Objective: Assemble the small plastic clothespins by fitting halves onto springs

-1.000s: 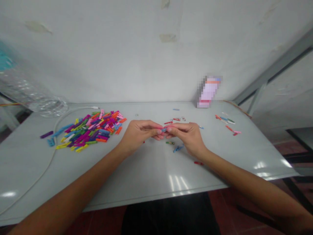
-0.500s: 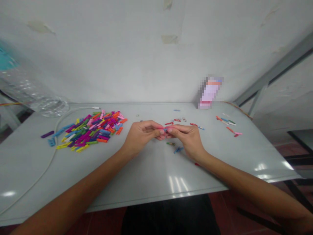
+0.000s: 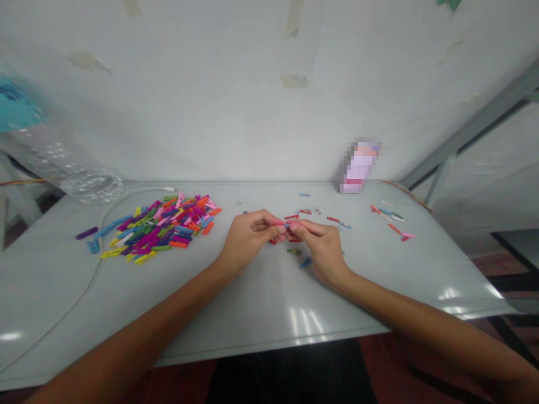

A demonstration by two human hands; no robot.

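Over the middle of the table, my left hand (image 3: 252, 235) and my right hand (image 3: 322, 244) meet at the fingertips. Both pinch a small blue piece (image 3: 287, 225), mostly covered by the fingers; its exact shape is too small to tell. Around the hands lie loose red clothespin parts (image 3: 305, 211), a green clip piece (image 3: 294, 251) and a blue clip (image 3: 305, 262), which sits just below my right hand. To the left is a large heap of colourful clothespins (image 3: 155, 230).
A clear plastic bottle (image 3: 84, 174) stands at the back left. A white cable (image 3: 90, 280) curves along the table's left side. Against the wall leans a pixelated phone-like object (image 3: 357, 168). Several loose clothespin halves (image 3: 394, 228) lie at the right.
The view has shifted slightly. Both hands remain together around the blue piece, with the fingers slightly changed in pose; red pieces now show beneath them.
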